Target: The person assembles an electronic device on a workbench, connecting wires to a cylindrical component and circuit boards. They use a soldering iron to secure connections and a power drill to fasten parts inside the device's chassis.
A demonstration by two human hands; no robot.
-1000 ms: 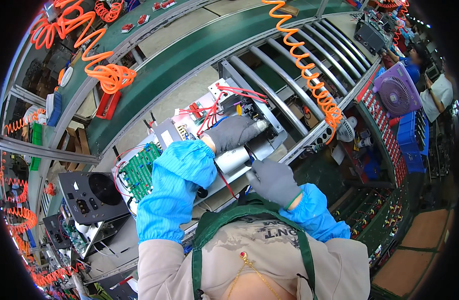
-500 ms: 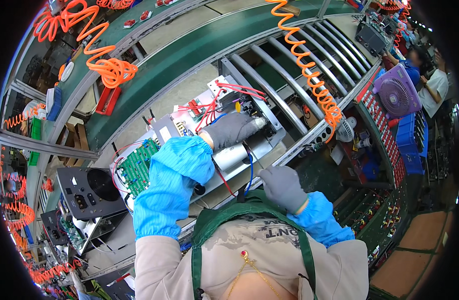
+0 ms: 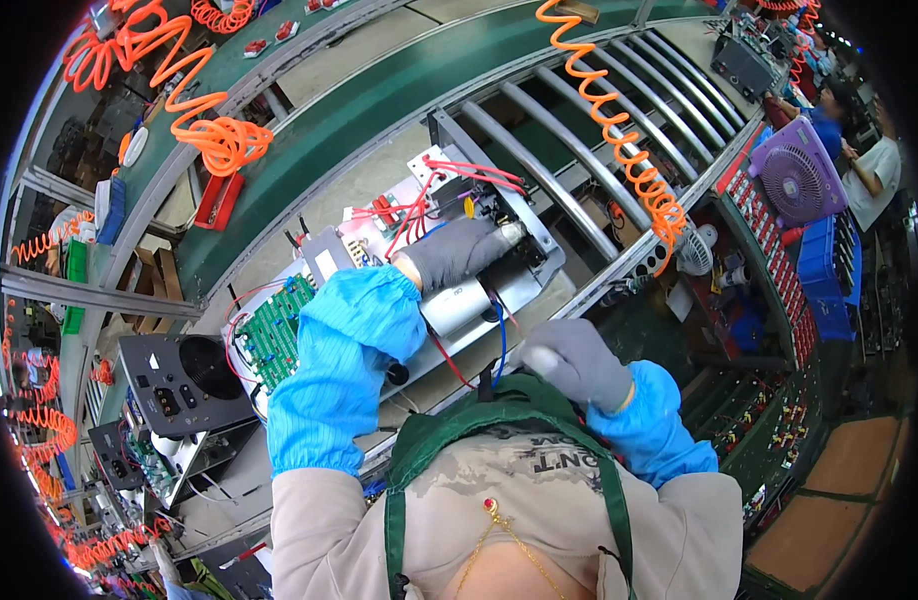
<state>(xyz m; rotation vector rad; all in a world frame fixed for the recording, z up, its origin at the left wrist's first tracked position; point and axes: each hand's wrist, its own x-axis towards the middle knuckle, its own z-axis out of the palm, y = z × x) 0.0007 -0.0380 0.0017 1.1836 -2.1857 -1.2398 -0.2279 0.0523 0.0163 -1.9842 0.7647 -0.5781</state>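
My left hand (image 3: 457, 252), in a grey glove and blue sleeve cover, lies over an open electronics chassis (image 3: 535, 225). Its fingers are pressed together, pointing at the end panel; what is beneath them is hidden. Below it is a white cylinder (image 3: 456, 308). Red wires (image 3: 416, 222) loop beside the hand, and a blue wire (image 3: 500, 345) hangs over the near edge. My right hand (image 3: 574, 362), also gloved, is closed in front of that edge, close to my green apron (image 3: 479, 405). What its fingers hold is too small to make out. A green circuit board (image 3: 277, 335) sits at the chassis's left.
Metal rollers (image 3: 549, 170) run to the right, beyond the chassis. A green belt (image 3: 309, 150) curves behind it. Orange coiled hoses (image 3: 619, 130) hang overhead. Another unit with a black fan (image 3: 209, 370) stands at left. A purple fan (image 3: 799, 180) and several people are at far right.
My right hand has moved slightly down and right, away from the chassis, and its wrist has turned. The left hand has shifted slightly left with the chassis.
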